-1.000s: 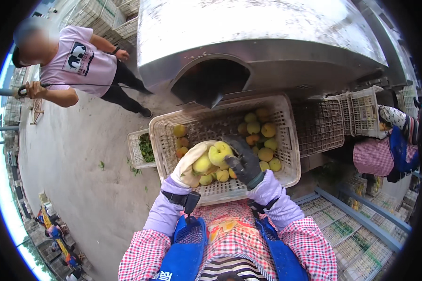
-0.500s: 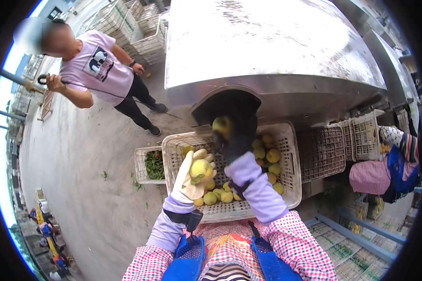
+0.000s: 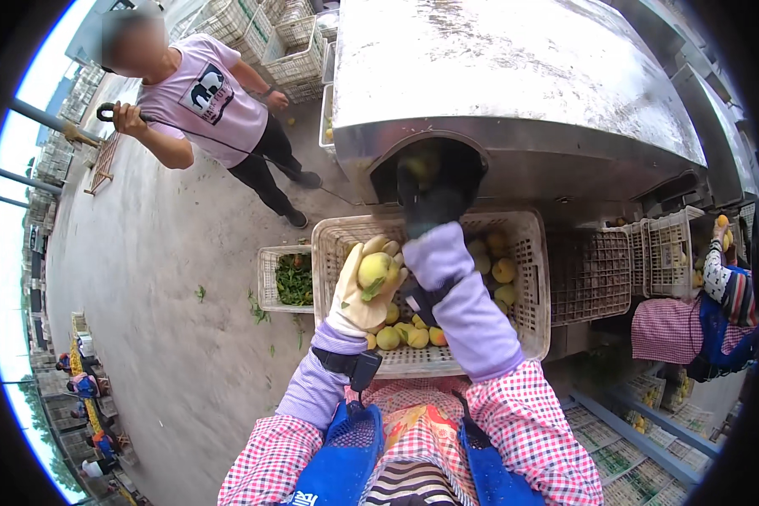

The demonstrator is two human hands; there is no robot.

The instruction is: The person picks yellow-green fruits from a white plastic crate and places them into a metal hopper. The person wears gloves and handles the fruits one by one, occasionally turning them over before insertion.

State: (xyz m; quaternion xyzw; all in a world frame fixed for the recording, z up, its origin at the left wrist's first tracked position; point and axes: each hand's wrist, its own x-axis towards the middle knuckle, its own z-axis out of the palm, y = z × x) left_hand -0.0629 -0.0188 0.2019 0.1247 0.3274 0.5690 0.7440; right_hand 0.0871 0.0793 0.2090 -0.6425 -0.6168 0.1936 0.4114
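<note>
In a pale work glove, my left hand (image 3: 352,297) is closed around a yellow-green peach (image 3: 374,270) with a green leaf against it, above the left part of a white plastic crate (image 3: 430,363). Several yellow peaches (image 3: 417,337) lie in that crate. My right hand (image 3: 434,209), in a black glove, reaches into the dark arched opening of a metal machine (image 3: 514,143) just beyond the crate. Another peach (image 3: 423,162) shows dimly at its fingertips, and the shadow hides much of the grip.
A small crate of green leaves (image 3: 293,280) stands left of the peach crate. Dark mesh crates (image 3: 589,270) stand to the right. A person in a pink shirt (image 3: 202,101) holds a black cord at the far left. Another worker (image 3: 700,325) is at the right.
My right hand has gone forward with its peach, from over the crate into the machine's opening. My left hand still holds its peach. The worker at right now raises a hand with fruit.
</note>
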